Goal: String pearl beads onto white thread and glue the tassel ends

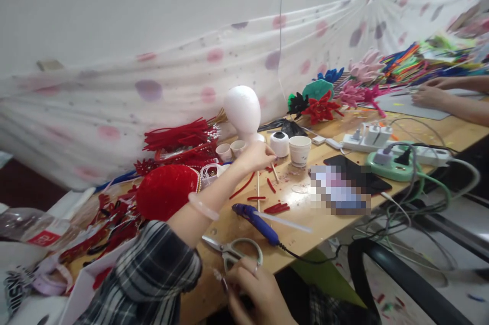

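My left hand (260,156) reaches across the table, its fingers pinched at the top of a short thin stick (275,174). My right hand (260,289) is low in the view near the table's front edge, fingers closed at a small shiny piece too blurred to name. Scissors (241,252) lie just beyond my right hand. Between the hands rest a blue glue gun (257,224) with a clear glue stick, a longer thin stick (258,190) and cut red strips (276,208). A red velvet piece (164,192) sits beside my left forearm.
A white foam head (242,111), paper cups (300,151) and a white jar (279,145) stand behind. Right: a phone (338,190), power strips (395,162) and cables. Another person's hands (431,96) are at far right. Red stems (178,134) lie left.
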Tool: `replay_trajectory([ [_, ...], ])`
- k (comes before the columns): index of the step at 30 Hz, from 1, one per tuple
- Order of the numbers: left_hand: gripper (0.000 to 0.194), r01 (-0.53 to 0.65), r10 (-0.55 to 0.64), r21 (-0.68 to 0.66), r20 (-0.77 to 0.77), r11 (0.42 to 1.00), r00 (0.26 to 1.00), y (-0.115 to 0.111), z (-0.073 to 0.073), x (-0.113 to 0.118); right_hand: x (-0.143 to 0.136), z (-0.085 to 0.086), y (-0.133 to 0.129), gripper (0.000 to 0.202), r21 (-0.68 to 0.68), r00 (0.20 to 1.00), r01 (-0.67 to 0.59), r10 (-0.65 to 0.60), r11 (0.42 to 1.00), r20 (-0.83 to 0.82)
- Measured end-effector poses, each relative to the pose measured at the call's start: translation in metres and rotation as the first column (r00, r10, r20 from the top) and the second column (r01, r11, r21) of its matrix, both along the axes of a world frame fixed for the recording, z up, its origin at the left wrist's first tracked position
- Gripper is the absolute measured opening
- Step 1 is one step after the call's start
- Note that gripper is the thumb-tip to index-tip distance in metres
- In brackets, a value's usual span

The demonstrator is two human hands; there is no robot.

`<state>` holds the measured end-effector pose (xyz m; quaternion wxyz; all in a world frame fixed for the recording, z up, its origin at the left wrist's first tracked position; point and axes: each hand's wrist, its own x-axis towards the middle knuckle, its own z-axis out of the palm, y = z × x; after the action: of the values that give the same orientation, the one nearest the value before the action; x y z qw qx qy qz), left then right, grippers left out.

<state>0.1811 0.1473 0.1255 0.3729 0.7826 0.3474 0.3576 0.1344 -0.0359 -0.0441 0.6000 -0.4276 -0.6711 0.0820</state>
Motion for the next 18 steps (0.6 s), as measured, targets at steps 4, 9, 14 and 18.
replay_trajectory([
  [4, 0.015, -0.145, 0.147, 0.058, -0.043, 0.988, 0.988, -0.016, 0.019, -0.077, 0.003, 0.013, -0.004, 0.018, -0.183, 0.986, 0.009, -0.039, 0.983, -0.162],
  [9, 0.032, -0.578, 0.537, 0.001, 0.369, 0.816, 0.758, -0.096, -0.016, -0.183, 0.001, 0.019, 0.000, 0.015, -0.218, 0.958, -0.015, -0.049, 0.976, -0.282],
  [14, 0.033, -0.666, 0.746, -0.342, 0.377, 0.663, 0.549, -0.164, -0.101, -0.207, -0.009, 0.023, 0.004, 0.012, -0.204, 0.953, -0.022, -0.042, 0.979, -0.301],
  [18, 0.032, -0.515, 0.692, -0.478, 0.348, 0.712, 0.633, -0.182, -0.124, -0.187, -0.018, 0.033, 0.004, 0.018, -0.026, 0.985, 0.015, -0.020, 1.000, -0.172],
])
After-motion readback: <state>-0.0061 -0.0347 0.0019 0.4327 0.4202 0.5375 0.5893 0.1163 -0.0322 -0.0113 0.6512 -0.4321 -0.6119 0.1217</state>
